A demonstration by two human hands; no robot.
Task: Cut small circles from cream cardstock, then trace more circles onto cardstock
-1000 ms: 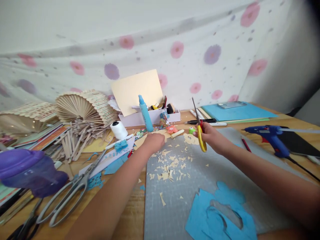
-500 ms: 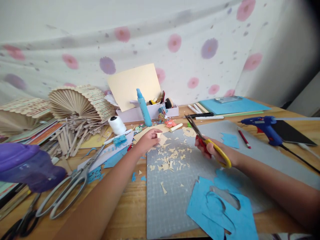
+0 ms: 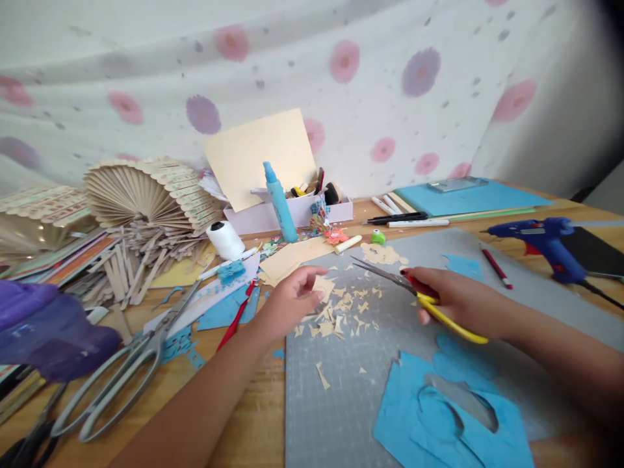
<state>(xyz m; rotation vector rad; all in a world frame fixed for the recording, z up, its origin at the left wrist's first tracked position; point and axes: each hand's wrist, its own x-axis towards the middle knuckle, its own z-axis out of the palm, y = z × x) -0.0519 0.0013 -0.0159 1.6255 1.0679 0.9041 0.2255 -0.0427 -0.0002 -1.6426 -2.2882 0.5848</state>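
Observation:
My right hand [image 3: 451,296] grips a pair of scissors [image 3: 414,286] with yellow and red handles, the blades pointing up and left, slightly apart. Over the left part of the grey cutting mat [image 3: 312,403], my left hand [image 3: 292,296] is loosely curled with thumb and forefinger apart; no held thing shows between them. Right by its fingertips lie many cream paper scraps [image 3: 346,302]. Beyond them is a cream paper cutout with a scalloped edge [image 3: 385,253]. Cut blue paper [image 3: 404,403] with curved openings lies on the mat nearer to me, below my right hand.
Large grey-handled scissors [image 3: 121,374] and a purple container [image 3: 53,325] stand left. Behind are a blue glue bottle [image 3: 281,211], a thread spool [image 3: 225,240] and a box [image 3: 244,218]. A blue glue gun [image 3: 541,237] and a red pencil [image 3: 497,268] lie right.
My left hand has come nearer to me, and the cream piece seen at its fingers no longer shows there. The scissors have swung lower and further left-pointing. The view has shifted slightly.

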